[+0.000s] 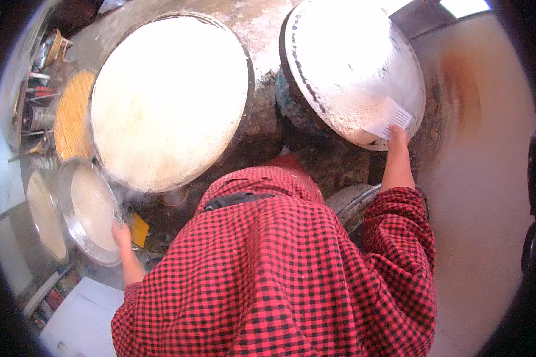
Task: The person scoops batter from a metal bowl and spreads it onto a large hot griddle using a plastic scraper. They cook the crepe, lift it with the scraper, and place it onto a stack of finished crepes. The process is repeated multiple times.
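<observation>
At the right, my right hand [398,137] is closed on a white slotted scraper [387,119]. The scraper's flat blade lies against the near edge of a round white disc-like surface [357,65], where a rough, crumbly whitish patch [354,110] spreads to its left. At the lower left, my left hand [122,234] is closed at the right rim of a metal basin [104,254], which holds a pale, creamy mass [92,202]. Something small and shiny shows at its fingertips; I cannot make out what it is.
A large round pale surface [170,101] with a dark edge stands ahead, left of centre. Beside it are a yellowish slatted round mat [74,116], another pale round tray [46,217] and a yellow flat piece [139,229]. A wall [488,196] rises at the right.
</observation>
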A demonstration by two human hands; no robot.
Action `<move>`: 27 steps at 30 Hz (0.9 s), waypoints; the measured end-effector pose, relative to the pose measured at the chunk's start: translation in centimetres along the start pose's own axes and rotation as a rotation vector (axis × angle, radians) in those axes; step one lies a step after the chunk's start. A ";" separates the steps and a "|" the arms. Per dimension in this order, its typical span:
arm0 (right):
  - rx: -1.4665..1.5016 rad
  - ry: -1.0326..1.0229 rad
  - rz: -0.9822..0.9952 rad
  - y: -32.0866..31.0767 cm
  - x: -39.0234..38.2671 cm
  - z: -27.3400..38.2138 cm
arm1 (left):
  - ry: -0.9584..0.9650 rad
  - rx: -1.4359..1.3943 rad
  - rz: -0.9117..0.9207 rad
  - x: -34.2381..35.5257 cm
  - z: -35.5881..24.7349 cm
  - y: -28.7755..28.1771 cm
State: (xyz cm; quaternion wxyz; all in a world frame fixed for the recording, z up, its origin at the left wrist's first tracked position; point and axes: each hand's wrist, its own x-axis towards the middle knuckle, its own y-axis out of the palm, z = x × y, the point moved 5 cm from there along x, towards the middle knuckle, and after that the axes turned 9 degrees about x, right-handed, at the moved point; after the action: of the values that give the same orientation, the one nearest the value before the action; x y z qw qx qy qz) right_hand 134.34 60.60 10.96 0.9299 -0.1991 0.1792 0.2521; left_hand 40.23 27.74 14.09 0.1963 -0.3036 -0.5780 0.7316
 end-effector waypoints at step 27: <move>-0.115 -0.158 0.670 -2.7 -3.9 -0.3 | 0.482 -0.759 1.118 -15.5 -53.2 1.1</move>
State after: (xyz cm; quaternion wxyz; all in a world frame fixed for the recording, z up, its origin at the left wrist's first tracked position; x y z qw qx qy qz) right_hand 132.54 56.79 13.15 0.7937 -0.1612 0.1478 0.5676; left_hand 87.46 56.20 8.58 -0.2048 -0.7547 -0.4911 0.3838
